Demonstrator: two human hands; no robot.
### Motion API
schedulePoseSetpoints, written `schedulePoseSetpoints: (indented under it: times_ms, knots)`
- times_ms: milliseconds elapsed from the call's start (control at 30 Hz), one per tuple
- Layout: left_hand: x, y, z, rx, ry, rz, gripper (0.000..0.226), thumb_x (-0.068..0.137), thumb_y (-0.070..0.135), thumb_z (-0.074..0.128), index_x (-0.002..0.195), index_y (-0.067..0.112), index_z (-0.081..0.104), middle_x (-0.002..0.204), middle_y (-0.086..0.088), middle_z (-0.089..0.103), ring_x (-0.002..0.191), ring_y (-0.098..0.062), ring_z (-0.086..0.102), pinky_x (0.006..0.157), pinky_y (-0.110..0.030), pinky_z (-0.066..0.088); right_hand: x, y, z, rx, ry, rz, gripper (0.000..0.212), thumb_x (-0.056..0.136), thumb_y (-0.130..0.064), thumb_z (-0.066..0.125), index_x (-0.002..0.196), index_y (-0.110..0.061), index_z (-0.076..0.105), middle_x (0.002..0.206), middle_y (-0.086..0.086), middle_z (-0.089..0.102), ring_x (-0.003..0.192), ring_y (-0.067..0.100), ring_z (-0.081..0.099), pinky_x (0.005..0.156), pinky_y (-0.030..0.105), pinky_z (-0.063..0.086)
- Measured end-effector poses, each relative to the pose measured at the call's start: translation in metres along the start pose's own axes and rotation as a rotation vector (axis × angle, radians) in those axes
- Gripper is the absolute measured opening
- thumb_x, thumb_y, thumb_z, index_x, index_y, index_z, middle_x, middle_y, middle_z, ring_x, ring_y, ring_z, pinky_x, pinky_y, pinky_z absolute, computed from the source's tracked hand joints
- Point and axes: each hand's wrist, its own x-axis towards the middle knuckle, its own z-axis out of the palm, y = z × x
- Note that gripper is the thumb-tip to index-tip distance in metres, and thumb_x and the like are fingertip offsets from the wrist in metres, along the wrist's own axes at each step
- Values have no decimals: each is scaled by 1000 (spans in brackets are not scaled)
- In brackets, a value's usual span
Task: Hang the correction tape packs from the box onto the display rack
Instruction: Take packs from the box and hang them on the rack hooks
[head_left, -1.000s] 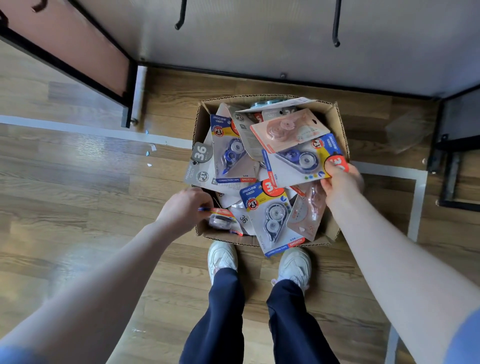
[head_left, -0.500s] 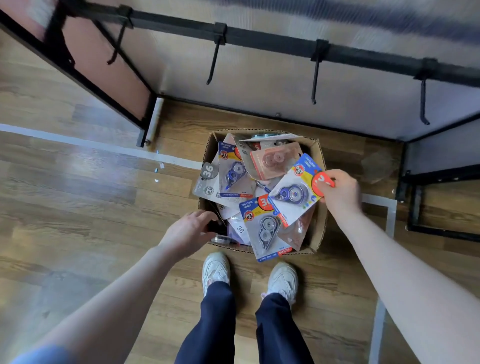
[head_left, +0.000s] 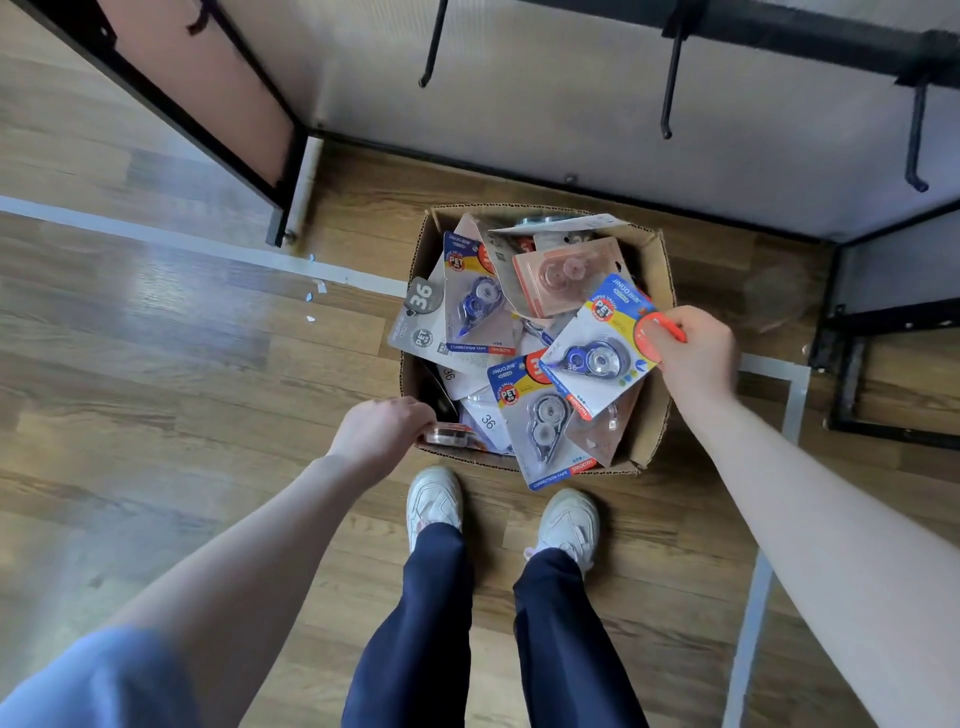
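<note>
- Standing over the box: dark blue trouser legs (head_left: 415, 623) and white sneakers (head_left: 435, 501) at the near edge of the wooden floor (head_left: 156, 389).
- Reaching down at the near left corner of the cardboard box (head_left: 652, 421): left hand (head_left: 382, 434), fingers curled round a small clear pack (head_left: 448, 434) lying at the box edge.
- Gripping at the box's right side: right hand (head_left: 693, 345), fingers and thumb pinched on the red-marked corner of a blue-and-yellow correction tape pack (head_left: 597, 348), lifted above the heap and tilted.
- Lying loose in the box: more correction tape packs, among them a blue-and-yellow one (head_left: 540, 421) overhanging the near rim, another upright at the left (head_left: 475, 296), a grey card marked 36 (head_left: 421, 312) sticking over the left wall, and an orange-tinted one (head_left: 566, 275) toward the back.
- Running past the box on the floor: pale tape lines (head_left: 182, 241).
- Waiting beyond the box: display rack (head_left: 810, 41) with a black crossbar and bare black hooks (head_left: 670, 88) in front of a pale panel.
</note>
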Motion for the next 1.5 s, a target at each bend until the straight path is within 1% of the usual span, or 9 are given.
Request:
schedulePoseSetpoints:
  times_ms: [167,267,467,567,767,967,1100,1200,1500]
  knots:
    - [12,23,-26,-38,254,186,7,79,18,68,82,12,65,73,-5,65,62,-26,62,46,-28,43,3,-7,-2,-25,-39,-70,16,91,-23,54,95,-13,66,87,0,62,84,17,59,65,29,49]
    - [24,38,-62,-86,239,270,22,91,31,55,94,12,65,82,-7,67,70,-29,62,55,-34,48,-1,-14,-8,-15,-18,-73,16,90,-23,54,94,-15,67,90,3,66,85,19,61,70,37,52]
    - [10,34,-120,-148,236,230,23,93,33,52,100,15,64,91,-7,67,80,-32,61,61,-32,41,-17,-37,-34,-66,-35,-69,16,92,-29,53,91,-19,66,87,2,68,81,21,64,68,45,56]
    - [-4,33,-151,-142,235,189,25,95,34,49,101,14,63,93,-7,66,82,-31,60,59,-29,35,-26,-61,-53,-115,-37,-102,15,91,-28,52,86,-21,64,84,2,68,79,22,63,64,42,55]
    - [-36,45,-230,-157,263,175,23,96,30,48,102,14,64,94,-4,64,83,-26,57,63,-30,40,-46,-131,-101,-136,-42,-167,11,84,-24,57,81,-22,68,83,3,70,79,26,61,65,39,52]
    - [-73,61,-323,-149,353,200,16,88,33,60,93,19,67,91,1,68,85,-23,61,71,-34,49,-73,-201,-166,-120,-57,-323,11,88,-23,57,93,-25,67,91,2,71,82,25,63,69,41,53]
    - [-107,73,-388,-113,464,179,19,87,37,59,93,20,67,89,0,68,84,-23,61,68,-30,46,-92,-250,-215,-123,-15,-411,9,91,-25,56,94,-22,64,94,3,69,83,25,60,67,35,46]
    - [-134,82,-436,-109,534,187,17,88,34,60,96,21,68,90,1,69,84,-21,61,63,-27,40,-104,-284,-250,-126,33,-463,8,90,-24,57,91,-18,62,92,6,69,83,28,60,67,36,46]
    - [-190,108,-526,-145,649,163,15,87,33,61,93,20,68,86,0,68,82,-22,61,69,-30,47,-139,-355,-316,-36,106,-576,5,87,-24,62,83,-21,60,86,2,68,81,25,60,70,36,47]
